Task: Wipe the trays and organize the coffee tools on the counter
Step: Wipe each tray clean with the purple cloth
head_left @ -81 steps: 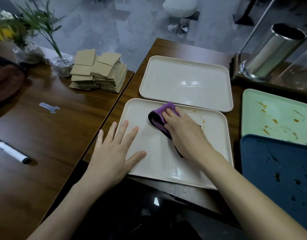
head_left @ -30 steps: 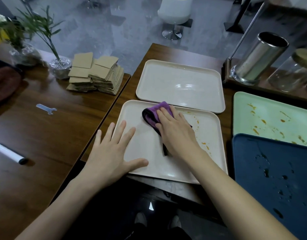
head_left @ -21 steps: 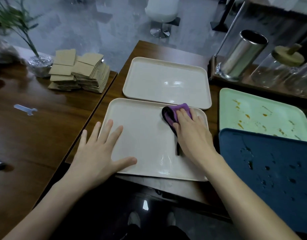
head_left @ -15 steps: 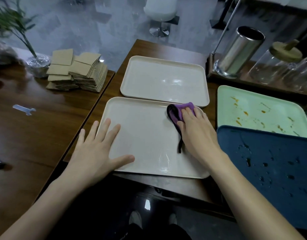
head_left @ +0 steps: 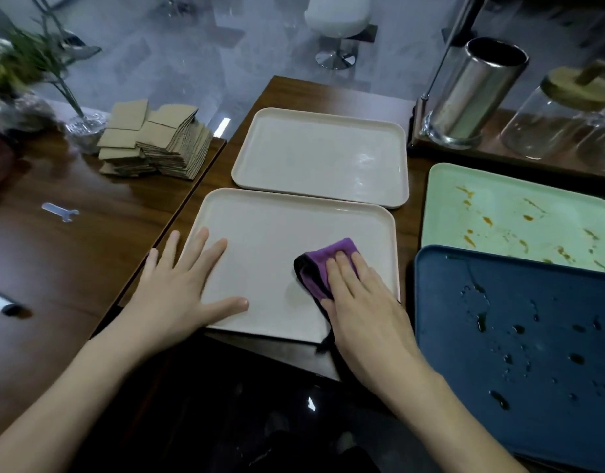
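Now | purple cloth beneath right hand fingers | on cream tray

no readable text, label, brand, number or sign shows anywhere in the head view.

Fig.: single view, wide-angle cam worn on the person's head. Faces fwd and steeply down over the counter; near cream tray sits centre frame, close in. Left hand and right hand show low in frame, forearms running off bottom edge. Top of frame takes in floor and stool base beyond.
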A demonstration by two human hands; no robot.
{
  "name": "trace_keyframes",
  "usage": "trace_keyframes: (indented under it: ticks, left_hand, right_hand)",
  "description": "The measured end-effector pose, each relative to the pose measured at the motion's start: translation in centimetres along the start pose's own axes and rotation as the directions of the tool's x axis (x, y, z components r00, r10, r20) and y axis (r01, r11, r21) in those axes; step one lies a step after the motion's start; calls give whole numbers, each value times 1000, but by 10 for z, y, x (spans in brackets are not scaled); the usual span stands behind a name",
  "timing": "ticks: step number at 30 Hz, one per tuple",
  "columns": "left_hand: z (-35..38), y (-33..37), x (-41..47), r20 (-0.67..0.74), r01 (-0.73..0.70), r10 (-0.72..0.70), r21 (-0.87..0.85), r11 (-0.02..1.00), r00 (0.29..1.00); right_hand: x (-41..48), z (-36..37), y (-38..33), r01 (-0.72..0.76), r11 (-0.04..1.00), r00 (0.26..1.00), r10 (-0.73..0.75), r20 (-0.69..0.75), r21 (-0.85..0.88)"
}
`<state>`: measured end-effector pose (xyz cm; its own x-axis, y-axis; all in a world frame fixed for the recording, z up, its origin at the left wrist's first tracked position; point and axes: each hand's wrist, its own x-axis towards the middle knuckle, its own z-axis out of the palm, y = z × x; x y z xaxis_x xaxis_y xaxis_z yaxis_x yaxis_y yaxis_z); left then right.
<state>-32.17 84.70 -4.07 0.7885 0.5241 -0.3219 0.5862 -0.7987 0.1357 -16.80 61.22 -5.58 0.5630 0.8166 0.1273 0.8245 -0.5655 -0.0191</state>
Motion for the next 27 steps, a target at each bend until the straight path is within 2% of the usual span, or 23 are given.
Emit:
trace_keyframes:
  ticks: [2,5,7,9,13,18,22,27]
  left_hand:
    - [-6,2,2,-9,-24,25,55,998,1000]
    - [-20,14,15,-7,-201,201,60,978,979]
    - [-25,29,27,50,-324,322,23,946,945]
    - [-24,41,41,142,-392,384,30,920,912]
    - [-20,37,58,253,-427,407,30,904,878]
    - [-14,33,60,247,-454,431,44,890,868]
    - [-15,30,62,263,-482,457,36,875,849]
    - [-14,28,65,274,-501,474,35,865,837]
  right_hand:
    - [-1,2,1,8,1000,1000,-8,-4,4]
    - [0,6,2,16,999,1000,-16,10,33]
    - [0,6,5,27,997,1000,-27,6,66]
    - [0,4,8,25,993,1000,-25,1,117]
    - [-7,-5,1,16,989,1000,-18,16,149]
    - [-24,-10,-24,93,972,994,-103,34,218]
    - [-19,-6,-33,85,962,992,-107,73,259]
    - [-26,-8,-34,61,982,995,-75,71,176]
